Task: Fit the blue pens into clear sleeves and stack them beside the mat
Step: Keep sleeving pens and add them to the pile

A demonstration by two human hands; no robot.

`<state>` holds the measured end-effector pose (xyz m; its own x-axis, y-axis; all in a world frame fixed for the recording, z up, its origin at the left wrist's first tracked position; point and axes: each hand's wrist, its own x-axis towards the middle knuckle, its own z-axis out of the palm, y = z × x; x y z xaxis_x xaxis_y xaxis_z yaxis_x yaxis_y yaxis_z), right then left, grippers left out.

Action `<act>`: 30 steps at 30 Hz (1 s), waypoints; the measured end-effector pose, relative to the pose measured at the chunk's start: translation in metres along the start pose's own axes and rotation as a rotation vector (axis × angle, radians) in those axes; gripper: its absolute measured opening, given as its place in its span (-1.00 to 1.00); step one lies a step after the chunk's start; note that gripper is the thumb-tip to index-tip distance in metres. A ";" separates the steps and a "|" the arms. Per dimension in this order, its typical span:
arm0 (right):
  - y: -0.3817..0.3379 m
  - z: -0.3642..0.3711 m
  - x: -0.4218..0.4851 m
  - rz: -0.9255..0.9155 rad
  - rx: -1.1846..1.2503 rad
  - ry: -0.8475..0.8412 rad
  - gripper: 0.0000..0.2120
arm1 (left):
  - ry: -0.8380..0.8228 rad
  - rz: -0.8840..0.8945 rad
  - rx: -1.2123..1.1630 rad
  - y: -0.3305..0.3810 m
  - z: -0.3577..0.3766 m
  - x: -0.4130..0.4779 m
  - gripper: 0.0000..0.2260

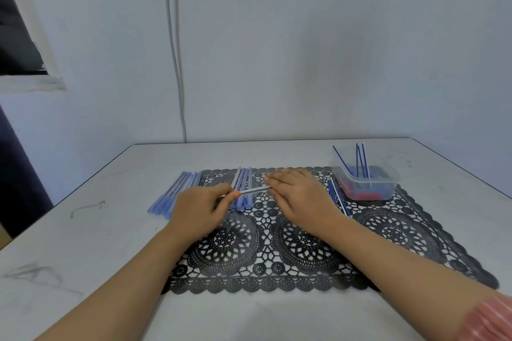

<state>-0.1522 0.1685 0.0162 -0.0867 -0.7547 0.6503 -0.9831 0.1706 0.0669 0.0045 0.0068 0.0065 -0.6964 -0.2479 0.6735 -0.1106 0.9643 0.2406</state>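
Both hands hold one clear sleeve (255, 190) above the black lace mat (304, 243). My left hand (203, 209) pinches its left end with thumb and forefinger. My right hand (297, 194) holds its right end, fingers pointing left. Whether a pen is inside the sleeve is unclear. Several pale blue sleeved pens (243, 188) lie on the mat just behind the hands. A row of sleeved pens (174, 194) lies on the table beside the mat's left edge. A few thin blue pen refills (339, 196) lie on the mat to the right of my right hand.
A clear plastic tub (365, 183) stands on the mat's far right corner, with several blue refills sticking up and red and blue bits at its bottom. The white table (83, 243) ends at a wall behind. A grey cable (177, 63) runs down the wall.
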 end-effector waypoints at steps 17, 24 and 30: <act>-0.003 -0.004 0.000 -0.050 0.016 0.079 -0.65 | 0.057 -0.025 -0.089 0.009 0.003 0.000 -0.76; -0.003 -0.001 0.002 -0.037 -0.035 0.024 -0.56 | 0.106 -0.046 -0.077 0.008 0.004 -0.001 -0.66; 0.001 -0.001 0.002 -0.028 0.031 -0.043 -0.61 | 0.105 -0.046 -0.079 0.008 0.003 0.000 -0.64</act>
<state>-0.1533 0.1680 0.0184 -0.0652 -0.7853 0.6157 -0.9897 0.1295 0.0604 0.0011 0.0146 0.0064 -0.6133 -0.3037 0.7291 -0.0810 0.9424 0.3244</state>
